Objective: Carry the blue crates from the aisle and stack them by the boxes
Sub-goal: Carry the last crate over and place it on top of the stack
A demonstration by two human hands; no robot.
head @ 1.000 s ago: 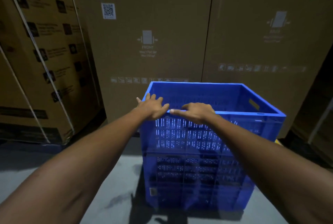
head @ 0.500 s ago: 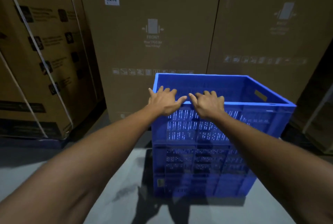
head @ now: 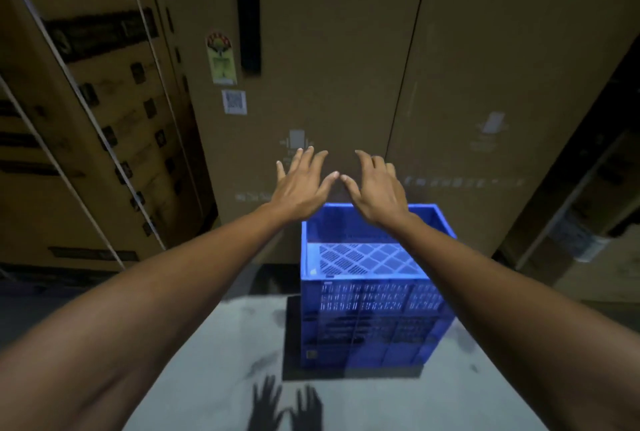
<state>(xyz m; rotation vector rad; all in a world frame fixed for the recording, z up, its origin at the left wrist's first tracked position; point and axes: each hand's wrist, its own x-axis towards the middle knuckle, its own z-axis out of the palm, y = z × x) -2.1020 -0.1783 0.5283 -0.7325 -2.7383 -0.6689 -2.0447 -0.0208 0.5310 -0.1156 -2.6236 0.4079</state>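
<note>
So both hands are empty, left hand [head: 300,184] and right hand [head: 379,188] spread flat above the blue crates [head: 375,292], which sit stacked just below them against the cardboard boxes [head: 329,84]. Looks like the set-down step's done, so next up is probably heading to the aisle for another one

A grey floor [head: 214,354] bears dark hand shadows [head: 285,408].

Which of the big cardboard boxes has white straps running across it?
The box on the far left: thin white straps cross its printed face. The two boxes behind the blue crate are plain, unstrapped.
</note>
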